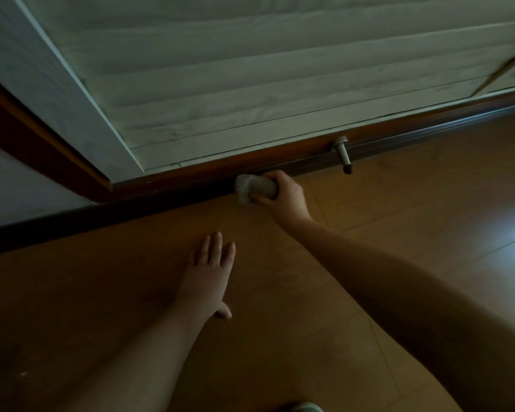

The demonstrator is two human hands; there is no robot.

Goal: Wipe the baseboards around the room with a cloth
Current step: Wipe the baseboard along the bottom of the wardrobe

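Note:
A dark brown wooden baseboard (191, 176) runs along the foot of a pale panelled wall, from lower left to upper right. My right hand (286, 194) grips a bunched grey cloth (254, 188) and holds it against the baseboard where it meets the floor. My left hand (210, 269) lies flat on the wooden floor with its fingers straight, a short way in front of the baseboard and left of the cloth.
A metal door stopper (344, 153) sticks out of the baseboard just right of the cloth. A white corner trim (72, 93) and a brown door frame (42, 138) stand at the left. The wooden floor (399, 218) stretches right, with a bright reflection at the far right.

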